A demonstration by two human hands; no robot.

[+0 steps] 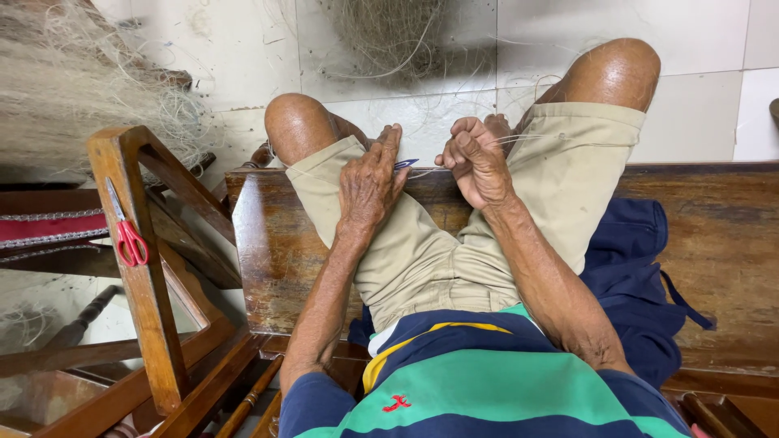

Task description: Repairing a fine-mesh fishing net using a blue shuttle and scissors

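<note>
**Two hands work a thin line above the knees**

A small blue tool (406, 164), seemingly a netting needle, sits between the two hands, just above the front edge of the wooden bench (714, 235). The left hand (369, 182) lies flat over the left thigh, fingers stretched forward, their tips pinching the blue tool. The right hand (475, 158) is curled into a loose fist closed on a pale thin line (552, 138) that runs off across the right thigh. Beyond the knees, a heap of fine fishing net (389, 36) spreads over the white tiled floor (698, 49); a second mass of net (73, 81) lies at the far left. One pair of red-handled scissors (126, 235) rests on the arm of a wooden chair (146, 324) left of the bench. A dark blue cloth (641, 276) lies on the bench beside the right hip.
</note>
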